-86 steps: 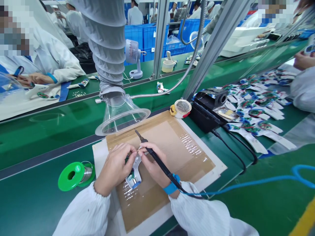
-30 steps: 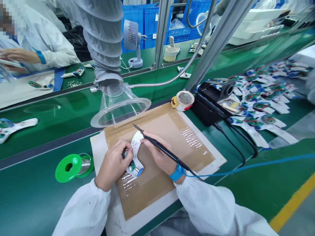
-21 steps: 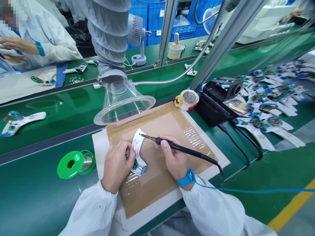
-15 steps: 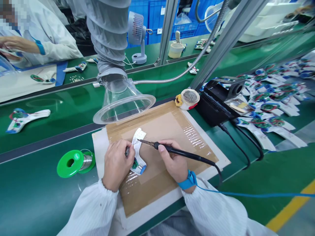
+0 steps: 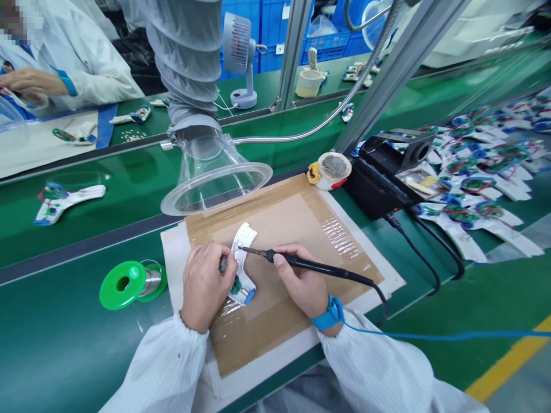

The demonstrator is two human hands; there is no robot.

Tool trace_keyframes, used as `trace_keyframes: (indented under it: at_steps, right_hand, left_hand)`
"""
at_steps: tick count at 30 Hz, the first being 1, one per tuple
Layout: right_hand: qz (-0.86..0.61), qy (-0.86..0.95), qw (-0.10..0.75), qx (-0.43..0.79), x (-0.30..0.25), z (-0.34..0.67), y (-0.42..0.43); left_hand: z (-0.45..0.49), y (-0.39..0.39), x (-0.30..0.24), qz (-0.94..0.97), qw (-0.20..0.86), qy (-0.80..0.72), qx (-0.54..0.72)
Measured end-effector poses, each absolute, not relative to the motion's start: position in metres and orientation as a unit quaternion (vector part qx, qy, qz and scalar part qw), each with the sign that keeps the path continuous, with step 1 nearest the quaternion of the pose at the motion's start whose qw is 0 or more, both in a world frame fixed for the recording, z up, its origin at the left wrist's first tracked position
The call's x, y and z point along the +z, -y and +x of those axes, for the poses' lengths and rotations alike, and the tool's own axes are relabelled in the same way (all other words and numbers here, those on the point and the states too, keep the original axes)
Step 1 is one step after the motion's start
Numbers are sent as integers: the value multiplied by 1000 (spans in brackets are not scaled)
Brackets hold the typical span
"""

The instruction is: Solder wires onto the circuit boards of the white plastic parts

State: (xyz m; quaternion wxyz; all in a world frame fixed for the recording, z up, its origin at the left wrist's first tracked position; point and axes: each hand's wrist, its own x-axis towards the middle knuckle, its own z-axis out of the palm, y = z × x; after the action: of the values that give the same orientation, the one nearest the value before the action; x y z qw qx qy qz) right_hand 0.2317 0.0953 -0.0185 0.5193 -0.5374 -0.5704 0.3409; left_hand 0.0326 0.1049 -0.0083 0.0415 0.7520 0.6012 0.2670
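On the taped cardboard mat [image 5: 275, 332] lies a curved white plastic housing [image 5: 245, 235] with a green circuit board and a blue end. My left hand [image 5: 206, 284] is closed in a pinch at the housing's left edge; what sits between the fingertips is mostly hidden. My right hand [image 5: 303, 281] grips a soldering iron [image 5: 310, 264] like a pen. The iron's tip touches or hovers just over the housing's upper half, close to my left fingertips. A blue strap circles my right wrist.
A solder spool [image 5: 124, 285] stands left of the mat. Above it hangs a clear fume hood [image 5: 217, 186]. Behind are a tape roll [image 5: 333, 169] and a black soldering station [image 5: 376, 183]. Many similar housings [image 5: 469, 215] lie at right. Across the belt sits a person [image 5: 86, 63].
The lone housing on the green belt at left has slid to the right. My hands and the iron have barely shifted. The person opposite has moved their hands slightly.
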Motion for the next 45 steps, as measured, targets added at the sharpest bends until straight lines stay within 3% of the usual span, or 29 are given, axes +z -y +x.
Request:
trace_keyframes:
  at_steps: [14,35,45]
  right_hand:
    - [-538,571,510,353,-19,232,-95]
    - [-530,488,560,409,-27,232,-93]
    - [-542,533,548,350,-21,227,-95]
  left_hand:
    - [32,-107,-6,761,41,-595,255]
    - [32,-108,-5,765,53,-591,250]
    - [31,-111,0,772,60,-589,230]
